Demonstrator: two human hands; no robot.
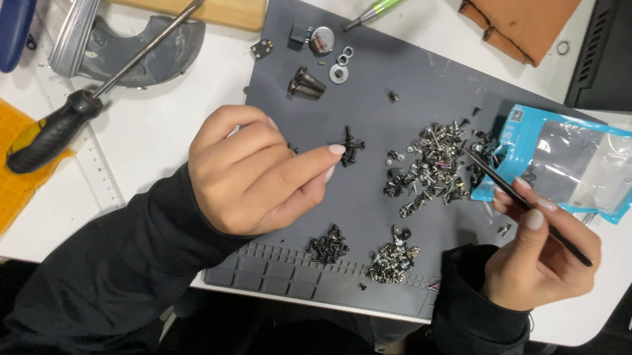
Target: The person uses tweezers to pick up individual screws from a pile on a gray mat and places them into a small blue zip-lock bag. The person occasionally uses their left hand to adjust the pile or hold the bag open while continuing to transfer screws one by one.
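Left hand (254,175): knuckles up, fingers curled loosely, index finger stretched out toward a small cluster of black screws (350,146) on the grey mat (381,75). Fingertip sits just beside that cluster; can't tell if it touches. The grip holds nothing that shows, fingers half curled, not clamped.

Right hand (538,260): wrist resting at the mat's right edge, grip closed on black tweezers (521,199), pinched between thumb and fingers. Tweezer tips point up-left into the big mixed pile of silver and black screws (431,166) at mid-mat.

Containers: blue-edged clear zip pouch (580,162) lies flat on the white tabletop (157,125), just right of the big pile, its left edge over the mat. Contents not readable through the clear film.

Sorted heaps near the mat's front edge: black screws (328,245) on the left, silver screws (393,260) on the right, near each other but apart. Washers and metal standoffs (306,84) sit at the mat's top. Black-and-yellow screwdriver (63,123) lies on the tabletop, left, well apart from both hands.
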